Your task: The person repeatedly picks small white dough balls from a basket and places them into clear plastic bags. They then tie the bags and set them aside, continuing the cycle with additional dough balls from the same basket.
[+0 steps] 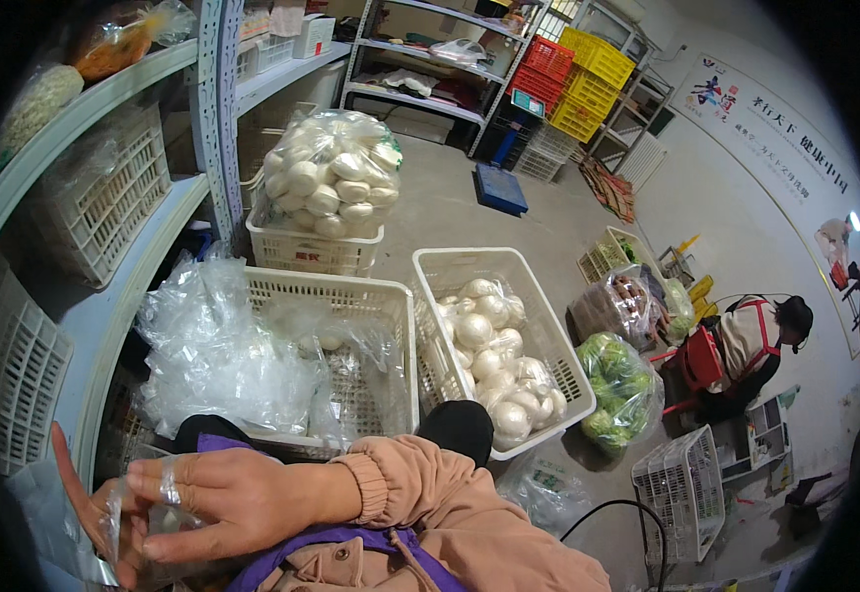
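My right hand [230, 492] reaches across my body at the lower left, fingers bent over a clear plastic bag [167, 522]. Something pale shows inside that bag, mostly hidden by the fingers. A shiny clear band [170, 481] circles one right finger. Behind it, my left hand [97, 510] is partly covered, one finger pointing up, with plastic film against it; its grip is hidden. In front of my knees, a white crate [409, 333] holds a heap of clear plastic bags [230, 370]. Beside it, another crate [504, 259] contains bagged white mushrooms [489, 333].
A large bag of white mushrooms [334, 174] tops a crate behind. Metal shelving [219, 111] stands close on the left. Bagged green vegetables [618, 392] lie right, near a seated person [744, 348]. A blue platform scale [500, 189] and stacked yellow crates [593, 81] stand farther back.
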Available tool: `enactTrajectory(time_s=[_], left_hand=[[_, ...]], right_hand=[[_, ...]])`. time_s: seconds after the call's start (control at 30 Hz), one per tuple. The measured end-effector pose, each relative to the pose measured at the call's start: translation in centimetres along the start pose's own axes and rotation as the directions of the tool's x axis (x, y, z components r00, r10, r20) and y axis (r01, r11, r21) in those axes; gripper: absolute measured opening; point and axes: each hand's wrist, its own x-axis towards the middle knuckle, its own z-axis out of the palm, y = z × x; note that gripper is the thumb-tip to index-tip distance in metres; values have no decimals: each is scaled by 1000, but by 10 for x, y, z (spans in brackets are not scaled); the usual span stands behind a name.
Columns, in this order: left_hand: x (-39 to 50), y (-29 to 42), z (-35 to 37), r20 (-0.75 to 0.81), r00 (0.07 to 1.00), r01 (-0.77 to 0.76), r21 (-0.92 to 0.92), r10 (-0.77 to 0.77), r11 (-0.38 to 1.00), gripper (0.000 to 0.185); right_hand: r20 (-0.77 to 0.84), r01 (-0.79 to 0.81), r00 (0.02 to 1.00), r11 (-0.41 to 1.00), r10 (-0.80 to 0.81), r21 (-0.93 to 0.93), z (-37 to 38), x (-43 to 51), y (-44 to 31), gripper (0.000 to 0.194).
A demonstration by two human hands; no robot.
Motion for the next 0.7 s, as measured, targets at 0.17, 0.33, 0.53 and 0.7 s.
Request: enactTrajectory(time_s=[0.17, 0.33, 0.53, 0.7], left_hand=[[-8, 7, 19, -34, 960, 276, -80, -279, 958, 83], [-10, -43, 28, -28, 903, 413, -216, -428, 885, 71], [-29, -134, 16, -17, 720, 611, -460, -694, 644, 57], [-60, -224, -21, -100, 584, 610, -601, -805, 517, 45]], right_hand=[[55, 40, 997, 994, -45, 99, 17, 1, -5, 40], [-1, 72, 997, 994, -72, 76, 16, 11, -5, 34], [105, 25, 994, 1000, -26, 10, 10, 5, 2, 32], [356, -46, 928, 980, 114, -194, 4, -64, 18, 28]])
